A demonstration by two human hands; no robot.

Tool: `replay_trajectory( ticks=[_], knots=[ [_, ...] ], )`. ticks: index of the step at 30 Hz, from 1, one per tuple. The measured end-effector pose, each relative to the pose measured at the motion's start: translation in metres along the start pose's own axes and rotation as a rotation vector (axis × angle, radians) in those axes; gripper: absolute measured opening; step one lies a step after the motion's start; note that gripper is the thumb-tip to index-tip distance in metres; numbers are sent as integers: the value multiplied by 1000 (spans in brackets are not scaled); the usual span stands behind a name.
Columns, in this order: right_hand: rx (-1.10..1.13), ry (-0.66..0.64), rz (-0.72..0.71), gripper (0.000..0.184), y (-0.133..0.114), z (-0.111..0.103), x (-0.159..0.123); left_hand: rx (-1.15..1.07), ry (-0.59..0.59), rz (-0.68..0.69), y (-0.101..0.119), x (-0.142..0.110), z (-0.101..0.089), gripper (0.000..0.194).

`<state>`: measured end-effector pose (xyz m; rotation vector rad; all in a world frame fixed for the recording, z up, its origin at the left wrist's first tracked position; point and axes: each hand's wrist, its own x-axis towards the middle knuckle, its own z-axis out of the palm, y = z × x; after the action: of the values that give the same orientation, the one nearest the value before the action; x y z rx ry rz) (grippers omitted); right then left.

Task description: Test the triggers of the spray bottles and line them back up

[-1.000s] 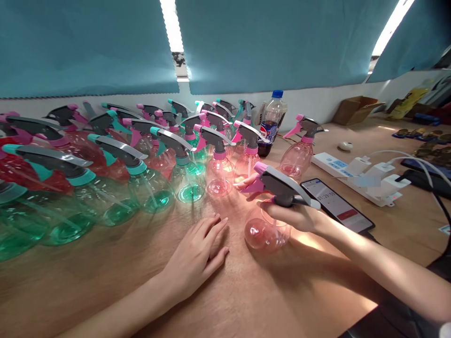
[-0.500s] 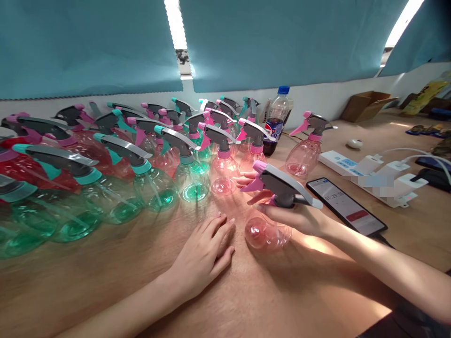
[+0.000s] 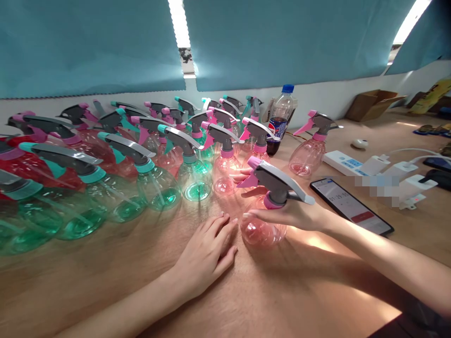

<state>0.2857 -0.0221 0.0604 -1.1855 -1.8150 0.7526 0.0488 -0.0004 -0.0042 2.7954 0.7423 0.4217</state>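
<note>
A pink spray bottle (image 3: pixel 262 234) with a grey head and pink trigger stands on the wooden table at centre right. My right hand (image 3: pixel 299 213) is around its upper body, thumb across the near side and fingers behind, below the spray head. Palm down on the table to its left lies my left hand (image 3: pixel 207 251), holding nothing, fingers stretched out. Just beyond my hands are a pink spray bottle (image 3: pixel 225 180) and a green spray bottle (image 3: pixel 196 180), both upright.
Several more green and pink spray bottles crowd the left and back. One pink spray bottle (image 3: pixel 307 157) stands apart at right. Near it are a phone (image 3: pixel 347 202), a white power strip (image 3: pixel 347 163) with plugs, a cola bottle (image 3: pixel 278 124) and a cardboard box (image 3: pixel 368 105).
My right thumb has slid lower and leftward across the pink bottle, which now looks more upright. My left hand stays flat on the table. The view has shifted slightly.
</note>
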Motion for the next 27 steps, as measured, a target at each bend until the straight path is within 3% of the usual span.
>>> replay_trajectory(
  ticks=[3, 9, 21, 27],
  knots=[
    [0, 31, -12, 54, -1, 3, 2, 2, -1, 6, 0, 0, 0, 43],
    [65, 43, -88, 6, -8, 9, 5, 10, 16, 13, 0, 1, 0, 41],
    [-23, 93, -55, 27, -8, 9, 6, 19, 6, 18, 1, 1, -1, 40],
    [-56, 90, -55, 20, -3, 11, 4, 9, 29, 21, 0, 2, -2, 40]
  ],
)
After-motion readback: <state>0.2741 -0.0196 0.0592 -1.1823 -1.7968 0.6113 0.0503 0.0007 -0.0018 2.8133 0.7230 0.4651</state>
